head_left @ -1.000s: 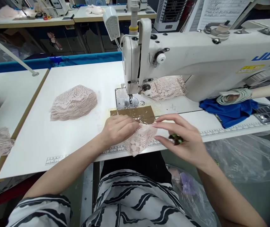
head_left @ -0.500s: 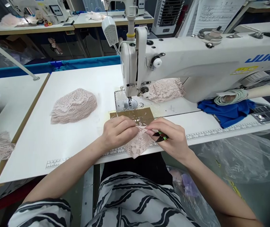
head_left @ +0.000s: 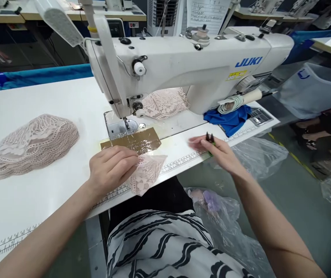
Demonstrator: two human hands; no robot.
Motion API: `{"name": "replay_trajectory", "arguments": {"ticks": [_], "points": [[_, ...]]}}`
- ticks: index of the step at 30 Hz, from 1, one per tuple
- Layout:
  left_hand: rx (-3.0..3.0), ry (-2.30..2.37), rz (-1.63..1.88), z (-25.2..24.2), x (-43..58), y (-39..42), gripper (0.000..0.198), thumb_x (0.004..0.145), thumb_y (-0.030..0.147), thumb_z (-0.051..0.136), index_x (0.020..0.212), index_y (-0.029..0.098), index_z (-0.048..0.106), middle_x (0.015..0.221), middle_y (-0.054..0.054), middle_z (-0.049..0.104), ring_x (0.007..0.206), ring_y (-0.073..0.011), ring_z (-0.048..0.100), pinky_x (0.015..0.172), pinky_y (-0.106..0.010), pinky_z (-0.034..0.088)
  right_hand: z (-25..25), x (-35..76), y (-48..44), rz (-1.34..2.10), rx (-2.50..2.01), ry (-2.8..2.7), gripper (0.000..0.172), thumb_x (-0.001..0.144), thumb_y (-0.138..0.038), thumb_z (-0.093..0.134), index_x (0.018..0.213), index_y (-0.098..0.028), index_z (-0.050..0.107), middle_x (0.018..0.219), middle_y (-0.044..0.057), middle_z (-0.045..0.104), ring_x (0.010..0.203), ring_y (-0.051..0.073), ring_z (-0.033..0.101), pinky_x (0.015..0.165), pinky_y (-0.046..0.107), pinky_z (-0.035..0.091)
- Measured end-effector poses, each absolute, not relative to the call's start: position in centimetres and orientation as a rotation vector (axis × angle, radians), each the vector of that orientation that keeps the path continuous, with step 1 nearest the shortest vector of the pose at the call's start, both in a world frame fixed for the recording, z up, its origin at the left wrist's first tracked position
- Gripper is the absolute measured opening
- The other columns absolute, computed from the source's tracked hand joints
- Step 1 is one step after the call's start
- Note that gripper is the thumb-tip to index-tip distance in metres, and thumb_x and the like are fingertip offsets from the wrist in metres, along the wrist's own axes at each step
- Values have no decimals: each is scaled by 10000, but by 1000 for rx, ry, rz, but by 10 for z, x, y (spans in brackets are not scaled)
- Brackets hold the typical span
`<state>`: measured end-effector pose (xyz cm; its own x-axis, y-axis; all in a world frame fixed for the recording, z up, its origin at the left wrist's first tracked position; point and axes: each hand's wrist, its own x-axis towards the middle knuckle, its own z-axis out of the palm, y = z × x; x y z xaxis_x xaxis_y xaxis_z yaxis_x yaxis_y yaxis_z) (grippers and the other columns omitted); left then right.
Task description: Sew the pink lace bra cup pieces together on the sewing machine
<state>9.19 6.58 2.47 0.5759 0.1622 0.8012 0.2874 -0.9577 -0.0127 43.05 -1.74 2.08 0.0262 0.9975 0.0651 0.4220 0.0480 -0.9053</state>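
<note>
My left hand (head_left: 114, 165) is closed on a small pale pink lace piece (head_left: 146, 173), which lies at the table's front edge and hangs slightly over it. To the right, apart from the lace, my right hand (head_left: 216, 152) grips a pair of thread snips (head_left: 210, 139); their dark tips point up and a bit of green shows below. Motion blurs that hand's fingertips. Just behind my left hand, a brown taped patch (head_left: 138, 142) lies before the sewing machine's needle area (head_left: 126, 124).
A stack of lace pieces (head_left: 36, 144) sits on the left of the white table (head_left: 67, 200). More lace (head_left: 167, 102) rests under the arm of the sewing machine (head_left: 177, 61). Blue cloth (head_left: 229, 119) and a coiled pale strip (head_left: 231, 104) lie at right. Clear plastic bags (head_left: 220, 216) hang below.
My right hand has moved away from the lace to the right, with the snips in it. My left hand still holds the lace. The view has turned to the right.
</note>
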Motion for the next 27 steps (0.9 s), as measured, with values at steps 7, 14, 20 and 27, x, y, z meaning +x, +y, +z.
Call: {"name": "replay_trajectory", "arguments": {"ticks": [7,14,20,27], "points": [[-2691,-410,-1363,22,96,67,145,860,72,669,906,184,589,787,-23,725,707,-153,691,585,-250,544,51,488,-51,817,-2067,-1518,567,912,-734,490,1002,-208,679,860,98,710,619,222,642,502,340,497],[-2502,-415,-1435,26,97,67,123,860,101,667,896,196,597,768,-20,677,688,-144,638,628,-257,555,23,445,6,290,-1804,-1930,403,932,-391,507,1243,-212,691,1107,125,629,980,311,624,812,463,514],[-2470,-369,-1433,25,95,67,80,894,140,654,889,197,597,766,-13,710,714,-135,663,626,-230,561,2,444,51,458,-1580,-1820,439,803,-297,612,1233,-255,690,1149,89,615,893,242,637,799,410,560],[-2483,-375,-1399,25,96,65,88,901,128,645,858,190,600,759,-2,731,696,-134,673,631,-240,569,27,409,36,198,-1483,-1972,226,899,-300,614,1084,-288,743,1127,71,705,1072,339,622,955,547,473]]}}
